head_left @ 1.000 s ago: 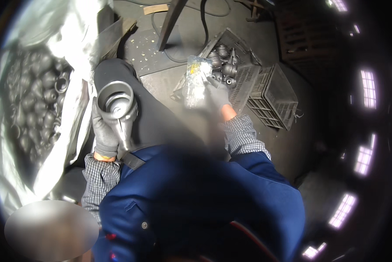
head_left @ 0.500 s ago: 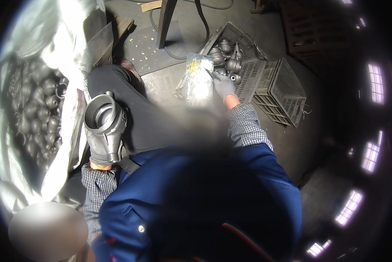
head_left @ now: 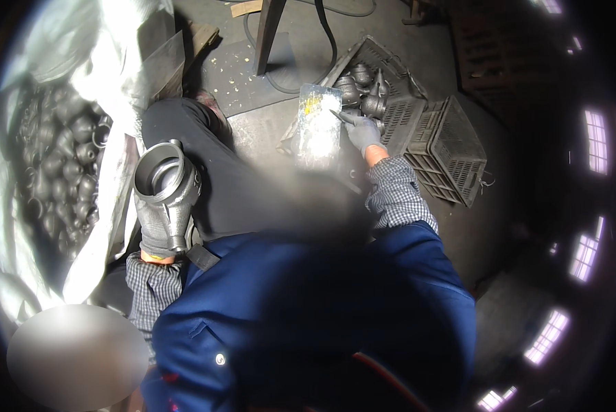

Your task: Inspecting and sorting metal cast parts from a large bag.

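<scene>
A grey metal casting (head_left: 177,196), with a wide round mouth and a narrow threaded neck, rests in my gloved left hand (head_left: 153,230). That hand is closed around its side, above my left thigh, with the mouth turned up. Out in front, my gloved right hand (head_left: 363,130) reaches to the right edge of an upright-looking pale metal plate (head_left: 319,141) with a yellow smear. Its fingers are drawn together, and a thin dark tip shows at them. I cannot make out what it is.
On the left, a white sack (head_left: 119,69) holds several dark castings (head_left: 67,165). Beyond the plate, a grey plastic crate (head_left: 404,117) contains more castings (head_left: 373,105), beside another crate (head_left: 452,151). A dark stand leg (head_left: 269,38) and a black cable (head_left: 327,34) are at the far side.
The whole view has shifted slightly, so things sit a little farther right. My right hand stays by the plate's edge with small finger movement; my left hand keeps holding the casting.
</scene>
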### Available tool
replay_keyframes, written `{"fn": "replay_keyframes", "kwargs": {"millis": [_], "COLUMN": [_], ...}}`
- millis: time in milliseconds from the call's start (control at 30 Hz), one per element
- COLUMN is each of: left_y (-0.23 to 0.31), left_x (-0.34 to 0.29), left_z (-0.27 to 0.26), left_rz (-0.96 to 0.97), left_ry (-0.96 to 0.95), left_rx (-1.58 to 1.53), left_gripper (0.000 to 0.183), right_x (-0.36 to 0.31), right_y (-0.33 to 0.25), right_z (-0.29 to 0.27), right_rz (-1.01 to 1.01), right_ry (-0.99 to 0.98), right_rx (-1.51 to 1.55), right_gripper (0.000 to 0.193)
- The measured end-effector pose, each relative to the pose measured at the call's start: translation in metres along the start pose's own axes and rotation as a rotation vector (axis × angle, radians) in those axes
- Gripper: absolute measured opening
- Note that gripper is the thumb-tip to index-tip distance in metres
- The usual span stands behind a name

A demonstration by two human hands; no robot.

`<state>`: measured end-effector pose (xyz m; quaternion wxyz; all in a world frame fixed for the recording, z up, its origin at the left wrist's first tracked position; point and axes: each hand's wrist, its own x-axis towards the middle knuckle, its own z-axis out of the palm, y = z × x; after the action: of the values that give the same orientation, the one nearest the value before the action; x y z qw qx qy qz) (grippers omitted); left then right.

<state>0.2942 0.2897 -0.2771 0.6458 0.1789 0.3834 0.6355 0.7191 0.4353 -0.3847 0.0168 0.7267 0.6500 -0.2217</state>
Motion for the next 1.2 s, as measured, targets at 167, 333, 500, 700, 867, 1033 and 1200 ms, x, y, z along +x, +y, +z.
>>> {"fn": "replay_keyframes", "kwargs": {"millis": [167, 333, 500, 700, 867, 1033, 1200], "left_y": [-0.001, -0.001, 0.010, 0.030, 0.047, 0.060, 0.069], "left_x": [-0.002, -0.003, -0.010, -0.027, -0.053, -0.080, -0.107], "left_z": [-0.006, -0.011, -0.010, -0.004, -0.014, -0.032, -0.045], "left_rz": [-0.042, -0.080, -0.097, -0.024, 0.094, 0.328, 0.406], "left_ry": [0.012, 0.067, -0.212, -0.013, 0.010, 0.246, 0.240], "left_rx": [-0.056, -0.265, -0.605, -0.557, -0.612, -0.501, -0.630], "left_gripper": [0.046, 0.053, 0.054, 0.058, 0.045, 0.042, 0.041], "right_x": [0.010, 0.013, -0.016, -0.062, -0.106, -0.151, -0.176], "right_y": [0.010, 0.008, -0.030, -0.142, -0.244, -0.317, -0.353], "right_z": [0.005, -0.009, -0.043, -0.067, -0.082, -0.082, -0.075], "right_rz": [-0.068, -0.150, 0.047, -0.319, -0.536, -0.901, -1.357], "right_ry": [-0.053, -0.136, -0.373, -0.550, -0.748, -0.691, -0.512], "right_rx": [0.024, 0.168, 0.754, 1.223, 0.951, 0.615, 0.438], "right_gripper": [0.031, 0.031, 0.035, 0.038, 0.040, 0.038, 0.042]}}
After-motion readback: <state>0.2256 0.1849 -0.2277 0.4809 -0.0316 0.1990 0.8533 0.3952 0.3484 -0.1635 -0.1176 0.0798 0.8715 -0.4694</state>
